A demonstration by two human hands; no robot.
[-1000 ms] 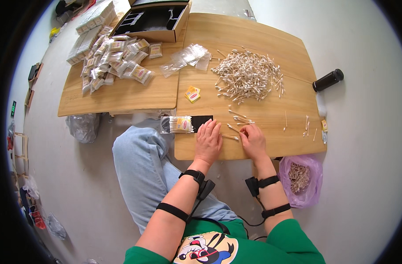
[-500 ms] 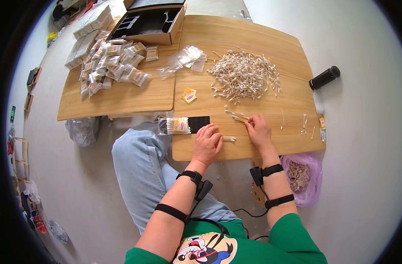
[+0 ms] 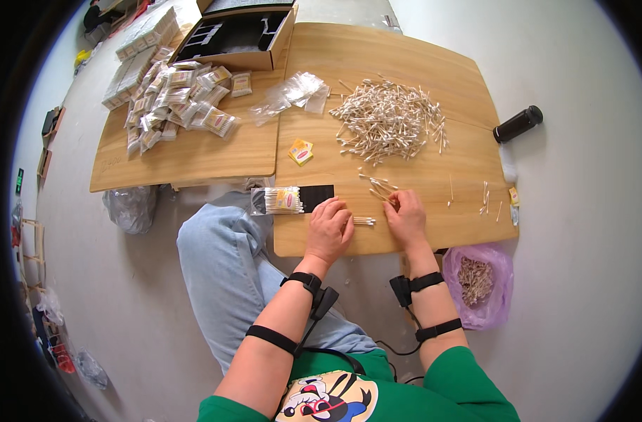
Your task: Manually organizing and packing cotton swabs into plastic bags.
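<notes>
My left hand [image 3: 329,226] rests near the table's front edge with fingers curled over a small bundle of cotton swabs [image 3: 364,221]; white tips stick out to its right. My right hand [image 3: 407,216] pinches a few more cotton swabs [image 3: 381,187], their tips pointing up and to the left. Just left of my left hand lies a clear bag packed with swabs and a yellow card [image 3: 284,200], beside a black strip [image 3: 318,195]. Beyond my right hand spreads a large loose heap of swabs [image 3: 388,119].
Filled swab packets [image 3: 183,98] pile up at the left, near an open cardboard box [image 3: 264,56]. Empty clear bags [image 3: 293,97] and yellow cards [image 3: 300,152] lie mid-table. A black bottle [image 3: 518,124] stands by the right edge. Below hangs a purple bag [image 3: 500,281] of swabs.
My right hand has drawn slightly down and to the left, nearer my left hand, and the swabs in its fingers have tilted. My left hand has barely moved.
</notes>
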